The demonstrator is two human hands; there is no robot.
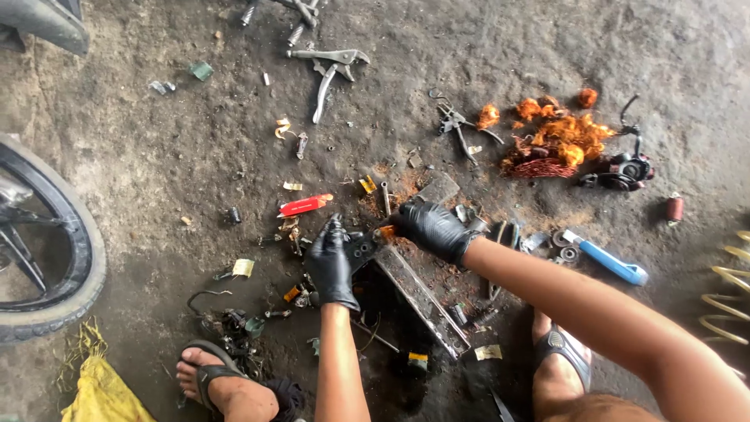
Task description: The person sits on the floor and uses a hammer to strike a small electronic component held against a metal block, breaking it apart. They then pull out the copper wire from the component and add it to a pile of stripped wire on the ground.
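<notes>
Black-gloved hands point(383, 242) on metal bracket point(361, 248)

Soft, even daylight falls over the grimy floor point(156, 156), no glare. Shadows are faint beneath the arms. Centre looks fairly sharp; the edges bend and blur slightly.

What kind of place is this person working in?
Probably a roadside or backyard motorcycle repair spot: a spoked wheel at the edge, locking pliers and small metal parts strewn over the grimy concrete floor.
</notes>
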